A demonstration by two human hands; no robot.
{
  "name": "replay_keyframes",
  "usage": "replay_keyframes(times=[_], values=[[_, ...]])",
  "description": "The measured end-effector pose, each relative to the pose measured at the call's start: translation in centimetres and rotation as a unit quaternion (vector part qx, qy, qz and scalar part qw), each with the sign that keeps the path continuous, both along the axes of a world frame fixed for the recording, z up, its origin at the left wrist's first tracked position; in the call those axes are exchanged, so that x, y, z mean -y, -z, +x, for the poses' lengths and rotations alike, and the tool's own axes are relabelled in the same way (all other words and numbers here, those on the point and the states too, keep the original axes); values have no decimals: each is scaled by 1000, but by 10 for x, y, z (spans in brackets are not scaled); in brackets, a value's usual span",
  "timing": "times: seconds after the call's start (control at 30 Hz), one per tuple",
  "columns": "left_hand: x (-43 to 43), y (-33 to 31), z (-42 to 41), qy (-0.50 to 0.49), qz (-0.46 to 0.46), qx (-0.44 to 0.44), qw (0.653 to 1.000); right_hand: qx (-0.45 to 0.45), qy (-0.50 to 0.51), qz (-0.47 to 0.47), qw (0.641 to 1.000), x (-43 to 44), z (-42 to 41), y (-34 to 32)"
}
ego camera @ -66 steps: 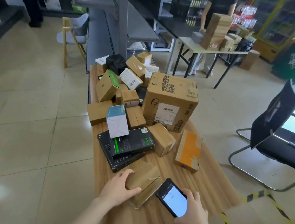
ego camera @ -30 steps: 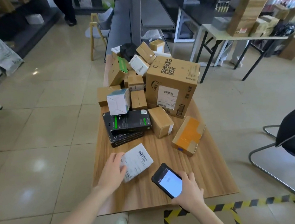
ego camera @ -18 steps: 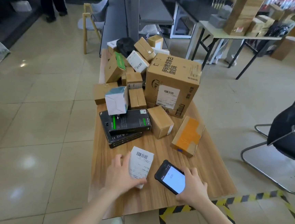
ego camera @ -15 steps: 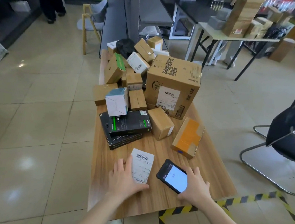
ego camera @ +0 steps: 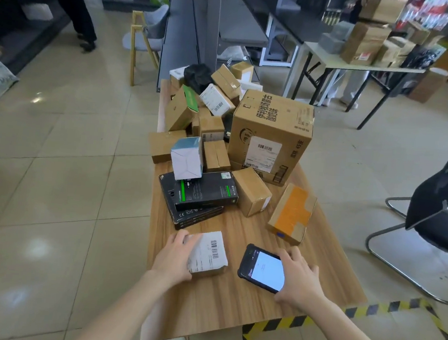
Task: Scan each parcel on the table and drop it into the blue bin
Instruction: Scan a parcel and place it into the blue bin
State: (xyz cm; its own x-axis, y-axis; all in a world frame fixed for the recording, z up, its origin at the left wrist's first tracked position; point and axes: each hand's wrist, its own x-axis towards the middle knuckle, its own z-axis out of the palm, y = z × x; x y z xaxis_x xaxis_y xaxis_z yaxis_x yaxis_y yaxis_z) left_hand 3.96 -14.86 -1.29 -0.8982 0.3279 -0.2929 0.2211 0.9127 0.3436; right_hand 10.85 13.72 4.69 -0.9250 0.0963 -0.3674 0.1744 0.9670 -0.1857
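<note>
The desk [ego camera: 233,300] carries a heap of boxes [ego camera: 270,136] toward its far end; the blue bin is out of view. By the near edge lies my parcel [ego camera: 211,252], barcode up, long axis running away from me. Just right of it, not touching, the scanner [ego camera: 263,268] angles toward it. My left hand [ego camera: 176,255] grips the parcel's left side; my right hand [ego camera: 298,279] holds the scanner's right edge.

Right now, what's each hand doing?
Left hand: holds the labelled parcel.
Right hand: holds the handheld scanner.
</note>
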Motion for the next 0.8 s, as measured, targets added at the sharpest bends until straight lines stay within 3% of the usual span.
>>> replay_keyframes(times=[0.27, 0.5, 0.8], values=[[26, -15, -20, 91, -45, -129, 987, -11, -62, 76, 995, 18, -14, -20], [46, -12, -28, 103, -60, -141, 983, -2, -63, 103, 993, 41, -21, -19], [67, -11, -30, 125, -27, -157, 979, -14, -40, 61, 997, 59, -23, -11]])
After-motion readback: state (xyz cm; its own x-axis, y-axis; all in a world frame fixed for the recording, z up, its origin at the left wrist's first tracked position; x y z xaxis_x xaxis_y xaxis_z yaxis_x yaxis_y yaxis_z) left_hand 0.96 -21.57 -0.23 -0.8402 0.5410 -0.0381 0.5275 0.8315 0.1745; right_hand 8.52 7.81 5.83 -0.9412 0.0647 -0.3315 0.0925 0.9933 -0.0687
